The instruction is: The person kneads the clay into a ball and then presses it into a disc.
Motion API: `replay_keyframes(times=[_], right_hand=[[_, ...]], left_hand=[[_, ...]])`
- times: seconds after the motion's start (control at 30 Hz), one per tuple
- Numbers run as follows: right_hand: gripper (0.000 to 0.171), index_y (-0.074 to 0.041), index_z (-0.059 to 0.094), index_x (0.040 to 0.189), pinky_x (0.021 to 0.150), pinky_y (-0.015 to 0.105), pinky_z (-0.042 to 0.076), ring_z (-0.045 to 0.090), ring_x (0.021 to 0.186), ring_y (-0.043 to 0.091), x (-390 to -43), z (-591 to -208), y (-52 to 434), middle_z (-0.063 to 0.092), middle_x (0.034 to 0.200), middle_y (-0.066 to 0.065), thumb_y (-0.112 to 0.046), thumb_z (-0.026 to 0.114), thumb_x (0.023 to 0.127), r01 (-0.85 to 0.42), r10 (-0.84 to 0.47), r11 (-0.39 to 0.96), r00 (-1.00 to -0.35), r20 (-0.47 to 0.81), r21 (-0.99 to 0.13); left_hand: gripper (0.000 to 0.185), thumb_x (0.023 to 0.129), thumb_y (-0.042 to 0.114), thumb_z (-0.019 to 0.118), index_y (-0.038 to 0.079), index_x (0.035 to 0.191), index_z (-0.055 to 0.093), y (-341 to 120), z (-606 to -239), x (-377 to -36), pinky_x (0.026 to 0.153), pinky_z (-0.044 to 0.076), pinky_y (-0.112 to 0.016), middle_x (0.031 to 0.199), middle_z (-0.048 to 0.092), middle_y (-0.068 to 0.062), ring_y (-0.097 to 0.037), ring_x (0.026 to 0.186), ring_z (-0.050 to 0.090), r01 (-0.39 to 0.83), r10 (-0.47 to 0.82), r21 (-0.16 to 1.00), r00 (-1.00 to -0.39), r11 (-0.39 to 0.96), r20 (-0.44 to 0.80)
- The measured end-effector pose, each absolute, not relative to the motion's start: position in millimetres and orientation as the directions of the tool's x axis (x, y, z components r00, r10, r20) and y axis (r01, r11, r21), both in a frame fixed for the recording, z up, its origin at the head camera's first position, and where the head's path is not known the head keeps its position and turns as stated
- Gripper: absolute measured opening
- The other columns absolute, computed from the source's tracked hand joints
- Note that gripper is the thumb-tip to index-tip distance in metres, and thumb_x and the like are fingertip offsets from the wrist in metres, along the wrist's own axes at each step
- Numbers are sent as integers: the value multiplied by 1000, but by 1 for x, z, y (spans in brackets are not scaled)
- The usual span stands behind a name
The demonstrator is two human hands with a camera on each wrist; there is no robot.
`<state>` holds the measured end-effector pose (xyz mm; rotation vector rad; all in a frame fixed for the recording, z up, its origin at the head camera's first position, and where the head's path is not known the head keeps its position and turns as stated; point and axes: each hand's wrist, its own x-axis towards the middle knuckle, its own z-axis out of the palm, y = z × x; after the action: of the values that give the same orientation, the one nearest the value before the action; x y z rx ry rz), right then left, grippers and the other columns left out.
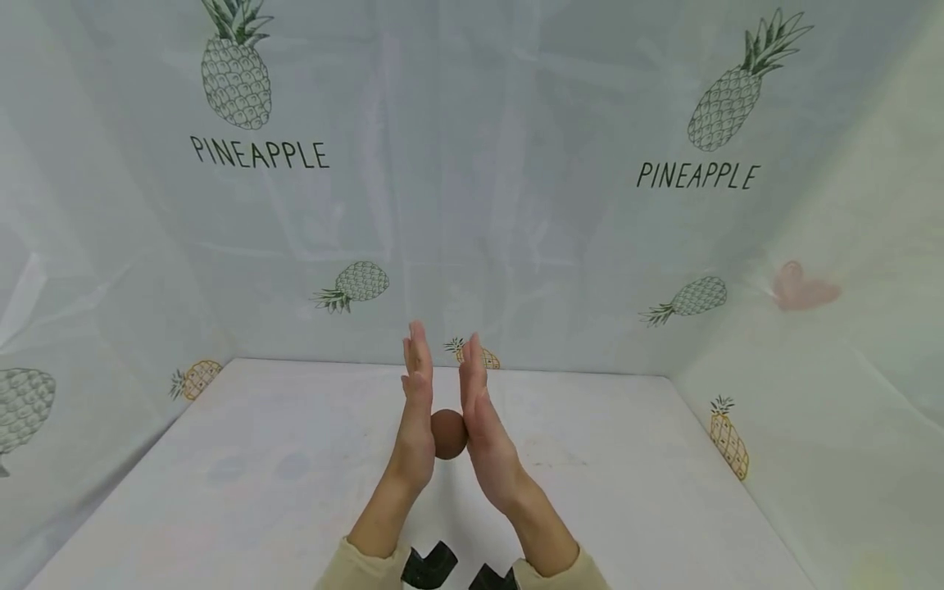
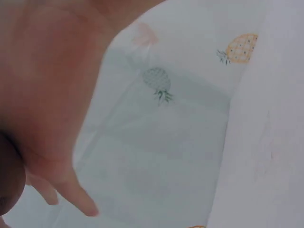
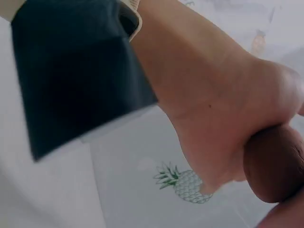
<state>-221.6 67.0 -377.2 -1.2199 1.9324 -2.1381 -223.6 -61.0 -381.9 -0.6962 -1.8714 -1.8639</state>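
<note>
A smooth brown ball (image 1: 448, 434), like a lump of clay, sits between the two palms in the head view, over the white table. My left hand (image 1: 416, 422) presses it from the left with its palm, fingers straight and pointing away. From the other side my right hand (image 1: 487, 434) presses its palm on the ball, also with straight fingers. The left wrist view catches part of the ball (image 2: 9, 183) at its left edge, beside the right palm. In the right wrist view the ball (image 3: 270, 166) touches the left palm, its right part cut off by the frame.
The white table (image 1: 627, 475) bears faint smudges. A pale curtain (image 1: 472, 188) printed with pineapples stands around its back and sides. Dark wrist-worn devices (image 1: 431, 565) show at both beige cuffs.
</note>
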Motion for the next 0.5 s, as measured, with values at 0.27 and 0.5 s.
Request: replay_keyframes(times=[0.27, 0.5], right_hand=[[58, -40, -18, 167, 123, 65, -18, -19, 162, 16, -227, -380, 65, -20, 174, -16, -47, 4, 114, -544, -271, -287, -744, 611, -789], [61, -44, -18, 167, 125, 64, -14, -20, 161, 12, -231, -381, 65, -21, 172, -23, -54, 7, 112, -489, -264, -202, -807, 528, -848]], left_hand=[[58, 118, 41, 19, 39, 169, -8, -40, -381, -221, 128, -5, -63, 175, -15, 17, -9, 162, -16, 598, 80, 800, -801, 52, 594], [59, 117, 47, 19, 38, 170, -7, -42, -383, -222, 126, 17, -58, 176, -10, 15, -17, 154, 25, 585, 78, 808, -811, 71, 580]])
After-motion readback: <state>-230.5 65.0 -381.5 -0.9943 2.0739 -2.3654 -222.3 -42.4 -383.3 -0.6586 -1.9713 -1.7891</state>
